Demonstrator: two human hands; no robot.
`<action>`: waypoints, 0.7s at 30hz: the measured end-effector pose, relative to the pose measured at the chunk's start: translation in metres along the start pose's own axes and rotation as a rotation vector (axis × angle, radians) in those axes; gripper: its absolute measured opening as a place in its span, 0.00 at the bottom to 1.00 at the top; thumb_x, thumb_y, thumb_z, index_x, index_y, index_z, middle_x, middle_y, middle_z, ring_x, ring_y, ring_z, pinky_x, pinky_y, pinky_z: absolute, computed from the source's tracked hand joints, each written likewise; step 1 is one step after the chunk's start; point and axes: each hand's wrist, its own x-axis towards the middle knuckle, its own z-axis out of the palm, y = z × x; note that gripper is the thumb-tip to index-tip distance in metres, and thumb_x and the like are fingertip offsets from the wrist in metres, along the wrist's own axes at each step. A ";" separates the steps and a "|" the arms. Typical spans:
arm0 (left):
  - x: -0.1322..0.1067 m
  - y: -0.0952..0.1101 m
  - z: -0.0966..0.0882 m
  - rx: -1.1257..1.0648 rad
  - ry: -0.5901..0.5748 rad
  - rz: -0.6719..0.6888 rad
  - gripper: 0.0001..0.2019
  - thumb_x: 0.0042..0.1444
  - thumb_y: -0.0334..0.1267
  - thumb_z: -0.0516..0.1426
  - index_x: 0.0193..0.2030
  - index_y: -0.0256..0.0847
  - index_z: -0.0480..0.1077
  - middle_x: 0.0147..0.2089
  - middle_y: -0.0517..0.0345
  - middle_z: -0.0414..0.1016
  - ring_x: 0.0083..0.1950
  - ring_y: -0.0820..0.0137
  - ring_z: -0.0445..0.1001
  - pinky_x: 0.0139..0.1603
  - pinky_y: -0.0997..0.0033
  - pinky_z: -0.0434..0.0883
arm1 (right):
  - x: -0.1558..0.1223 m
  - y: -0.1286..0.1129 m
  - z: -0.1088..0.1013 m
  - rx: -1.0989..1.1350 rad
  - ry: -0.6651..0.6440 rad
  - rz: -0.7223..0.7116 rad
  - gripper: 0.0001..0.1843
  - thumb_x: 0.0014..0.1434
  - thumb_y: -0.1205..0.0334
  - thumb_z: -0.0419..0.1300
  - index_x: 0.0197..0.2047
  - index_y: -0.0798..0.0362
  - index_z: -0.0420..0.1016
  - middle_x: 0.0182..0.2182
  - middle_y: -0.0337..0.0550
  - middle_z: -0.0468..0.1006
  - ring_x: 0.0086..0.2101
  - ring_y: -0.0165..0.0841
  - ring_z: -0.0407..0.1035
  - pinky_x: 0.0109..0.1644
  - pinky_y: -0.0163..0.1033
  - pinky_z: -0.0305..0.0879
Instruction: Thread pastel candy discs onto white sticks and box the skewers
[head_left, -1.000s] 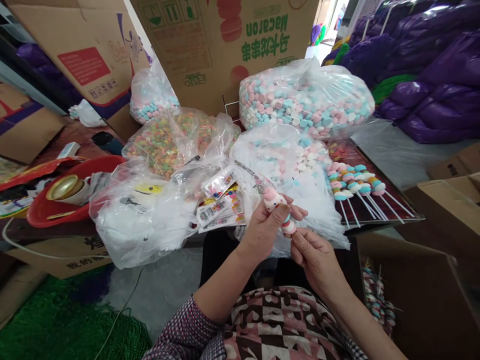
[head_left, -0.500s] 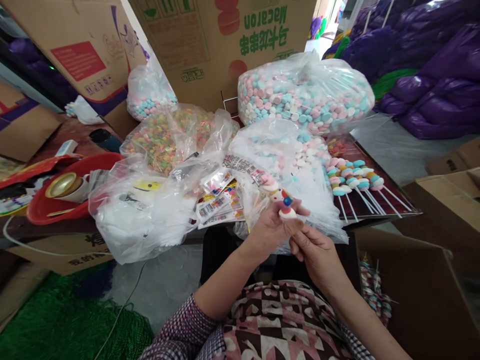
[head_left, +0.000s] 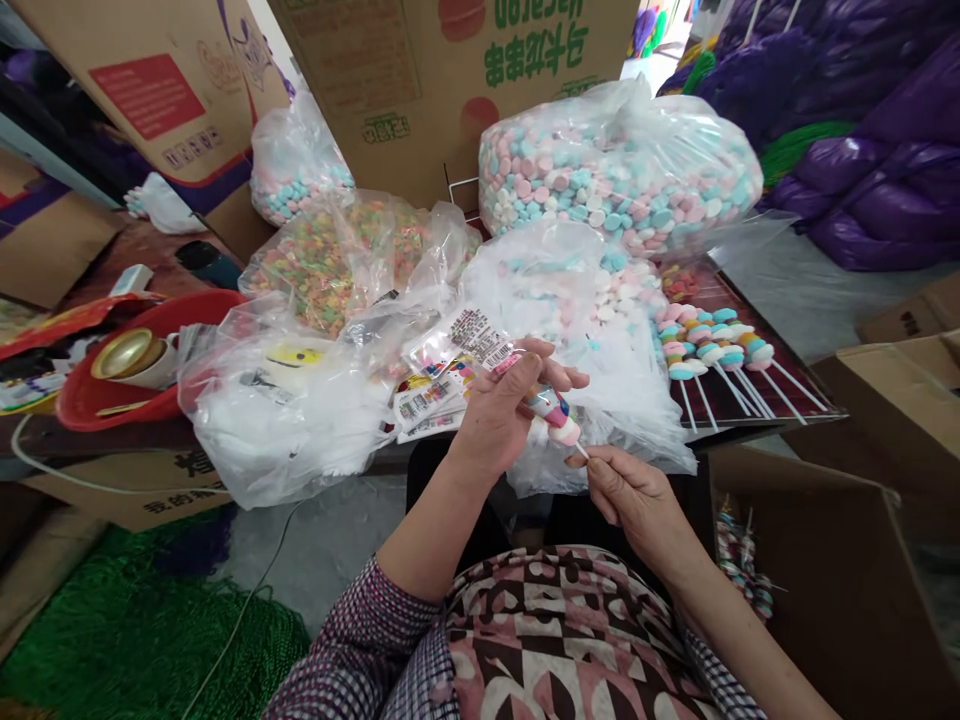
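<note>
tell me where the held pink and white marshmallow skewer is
In the head view, just right of centre, the skewer is in the left hand, with the right hand pinching its white stick.

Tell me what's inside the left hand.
Skewered candy: its pink-and-white lower end and a colorful printed section show past the left hand; the right hand pinches the white stick below. The part behind the left thumb is covered.

The left hand (head_left: pixel 495 415) covers part of the candy skewer (head_left: pixel 564 430); beyond it, the view's top edge crops the printed carton (head_left: pixel 442 85).
</note>
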 end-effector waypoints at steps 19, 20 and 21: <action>-0.011 -0.027 0.004 -0.007 0.050 -0.154 0.15 0.53 0.46 0.66 0.33 0.40 0.66 0.26 0.67 0.68 0.33 0.73 0.76 0.46 0.67 0.72 | 0.005 0.006 0.008 0.062 0.133 -0.009 0.21 0.60 0.42 0.61 0.35 0.53 0.75 0.12 0.29 0.58 0.16 0.24 0.48 0.21 0.34 0.41; -0.013 -0.029 0.004 -0.008 0.053 -0.173 0.15 0.52 0.46 0.66 0.33 0.40 0.66 0.26 0.66 0.68 0.33 0.72 0.76 0.43 0.68 0.72 | 0.006 0.005 0.009 0.099 0.109 0.011 0.21 0.60 0.41 0.61 0.34 0.53 0.75 0.12 0.28 0.57 0.16 0.24 0.47 0.21 0.34 0.40; -0.014 -0.030 0.004 -0.008 0.052 -0.195 0.16 0.52 0.47 0.66 0.33 0.40 0.65 0.26 0.66 0.68 0.32 0.72 0.76 0.39 0.70 0.71 | 0.006 0.005 0.011 0.140 0.079 0.032 0.22 0.60 0.41 0.62 0.34 0.53 0.74 0.12 0.28 0.56 0.15 0.23 0.46 0.21 0.34 0.39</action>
